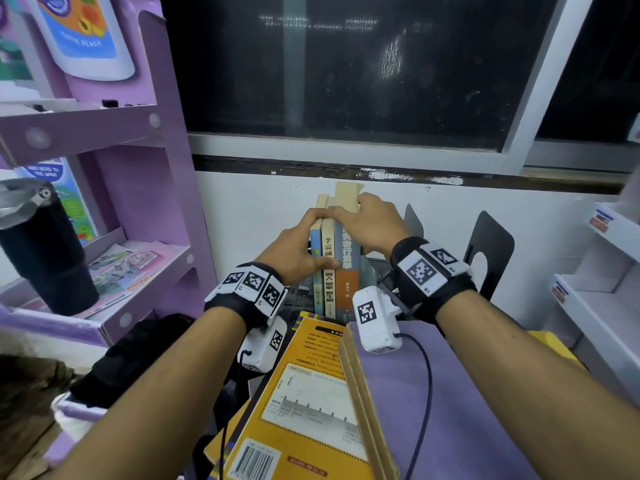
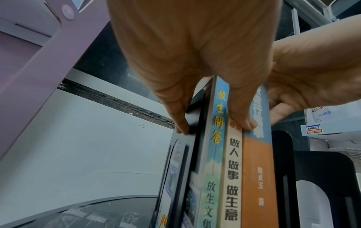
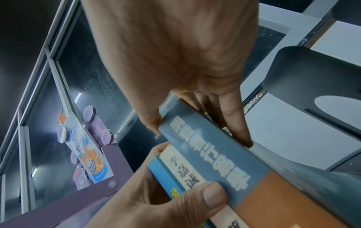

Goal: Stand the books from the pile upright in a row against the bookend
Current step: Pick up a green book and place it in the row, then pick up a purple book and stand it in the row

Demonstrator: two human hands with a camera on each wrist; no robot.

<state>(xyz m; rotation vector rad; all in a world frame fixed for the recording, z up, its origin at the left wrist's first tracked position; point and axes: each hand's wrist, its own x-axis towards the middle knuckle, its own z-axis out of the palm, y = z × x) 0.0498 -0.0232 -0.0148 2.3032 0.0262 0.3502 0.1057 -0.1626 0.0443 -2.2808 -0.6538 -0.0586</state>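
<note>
Three books stand upright against the wall: a light-blue spine (image 1: pixel 316 282), a cream spine (image 1: pixel 329 282) and a blue-and-orange spine (image 1: pixel 347 282). My left hand (image 1: pixel 304 247) grips the row from the left, thumb laid across the spines, fingers over the tops. In the left wrist view one fingertip touches a black bookend (image 2: pixel 181 154) left of the books. My right hand (image 1: pixel 369 223) pinches the top of the blue-and-orange book (image 3: pixel 215 162), thumb on one side and fingers on the other. A dark bookend (image 2: pixel 283 162) stands just right of it. A yellow book (image 1: pixel 304 393) lies flat in front.
A tan-edged book (image 1: pixel 363 393) rests tilted on the yellow one. Another black bookend (image 1: pixel 488 251) stands further right on the purple tabletop (image 1: pixel 467 393). A purple shelf unit (image 1: pixel 114 140) with a black tumbler (image 1: pixel 45 251) is at left, white shelving (image 1: pixel 595 282) at right.
</note>
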